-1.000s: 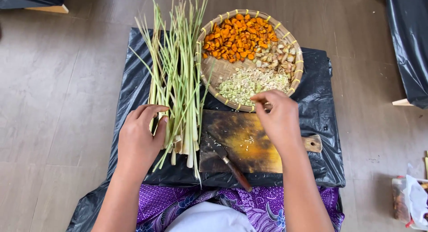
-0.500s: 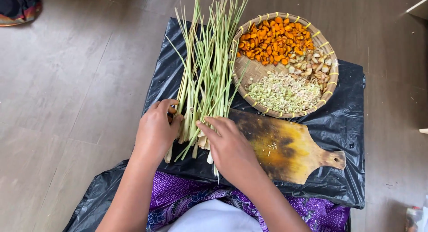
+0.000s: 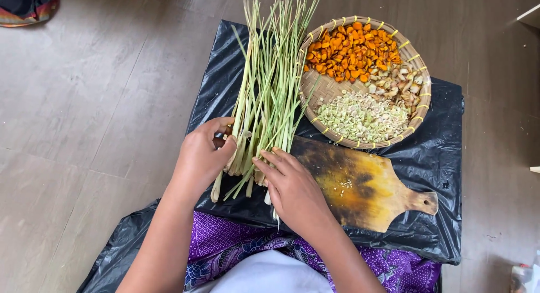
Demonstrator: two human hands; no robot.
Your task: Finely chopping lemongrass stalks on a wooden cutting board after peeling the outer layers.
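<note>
A bundle of long green lemongrass stalks (image 3: 270, 85) lies on a black plastic sheet (image 3: 439, 175), with its pale root ends toward me. My left hand (image 3: 202, 158) curls around the root ends on the left side. Fingers of my right hand (image 3: 289, 186) rest on the root ends from the right. A stained wooden cutting board (image 3: 360, 183) with a handle lies just right of my right hand. Behind it sits a round woven tray (image 3: 320, 87) holding orange turmeric slices (image 3: 351, 48), chopped pale green lemongrass (image 3: 363, 115) and beige root pieces (image 3: 402, 85).
The plastic sheet lies over a grey wooden floor (image 3: 84, 101). Purple patterned cloth (image 3: 225, 248) covers my lap at the bottom edge. A dark bundle of fabric (image 3: 25, 3) sits at the top left corner. A pale object shows at the bottom right corner.
My right hand has left the woven tray and come down onto the lemongrass root ends beside my left hand. The camera view has shifted left. The knife seen on the board earlier is out of sight.
</note>
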